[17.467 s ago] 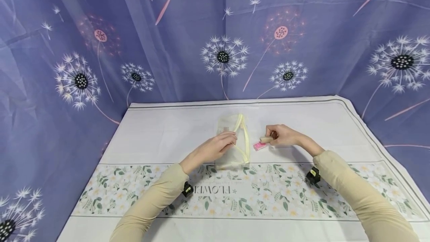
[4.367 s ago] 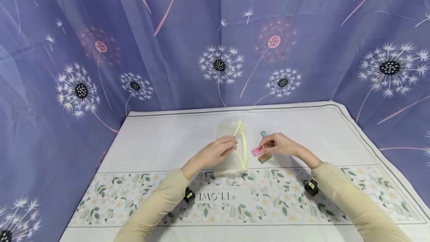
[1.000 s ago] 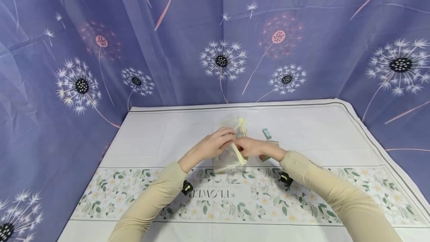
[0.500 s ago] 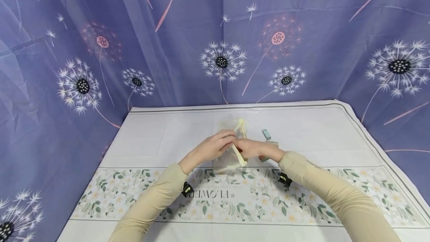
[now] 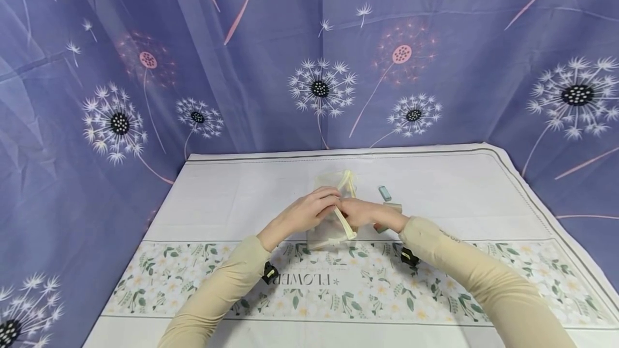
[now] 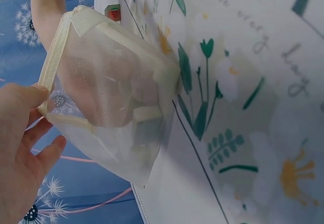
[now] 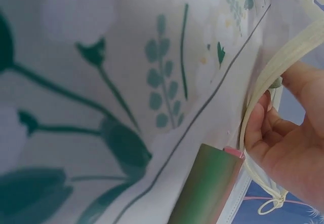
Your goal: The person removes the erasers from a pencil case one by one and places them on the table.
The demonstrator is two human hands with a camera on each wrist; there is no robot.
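A see-through mesh pouch (image 5: pixel 333 214) with a cream zipper edge lies mid-table, its mouth lifted. My left hand (image 5: pixel 309 211) pinches the near zipper edge (image 6: pixel 48 82) between thumb and fingers and holds the pouch (image 6: pixel 111 102) up. My right hand (image 5: pixel 360 212) has its fingers inside the pouch mouth, against the zipper tape (image 7: pixel 273 77). Through the mesh those fingers show as a pinkish shape, with a small cream block (image 6: pixel 147 113) beside them. What the right hand (image 7: pixel 286 143) holds is hidden.
A green-to-pink block (image 7: pixel 207 188) lies right beside the right hand, partly hidden (image 5: pixel 389 209). A small teal block (image 5: pixel 384 193) sits further back. A white cloth with a flower band (image 5: pixel 338 283) covers the table; a purple dandelion curtain hangs behind and at both sides.
Over the last second both hands stay at the pouch mouth. Since 4.4 s ago the right hand moved from the blocks to the pouch, and the pink block has gone from the cloth.
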